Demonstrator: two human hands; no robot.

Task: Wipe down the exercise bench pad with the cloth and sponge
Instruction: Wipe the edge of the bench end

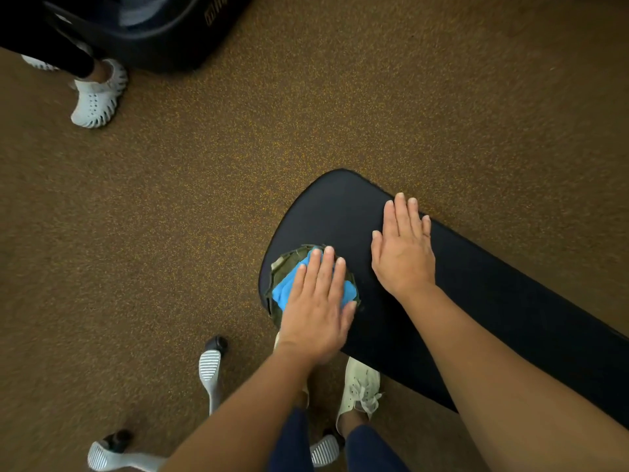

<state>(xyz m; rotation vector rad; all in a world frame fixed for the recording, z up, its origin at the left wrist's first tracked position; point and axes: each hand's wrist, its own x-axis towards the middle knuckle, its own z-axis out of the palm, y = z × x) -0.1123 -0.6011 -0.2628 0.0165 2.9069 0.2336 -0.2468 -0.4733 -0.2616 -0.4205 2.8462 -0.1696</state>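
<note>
Here the left hand [316,301] presses flat, fingers extended, on the blue cloth [284,291] over the green sponge [282,270], while the right hand [403,247] lies open and empty on the bench pad [493,301], so I think steady overlapping strokes work best.

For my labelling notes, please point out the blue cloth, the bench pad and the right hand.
blue cloth [285,291], head view, fold left of the fingers.
bench pad [340,206], head view, bare rounded end.
right hand [403,247], head view, back of hand.

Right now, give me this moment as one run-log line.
left hand: flat on blue cloth over green sponge | right hand: flat, bare, on bench pad
</note>
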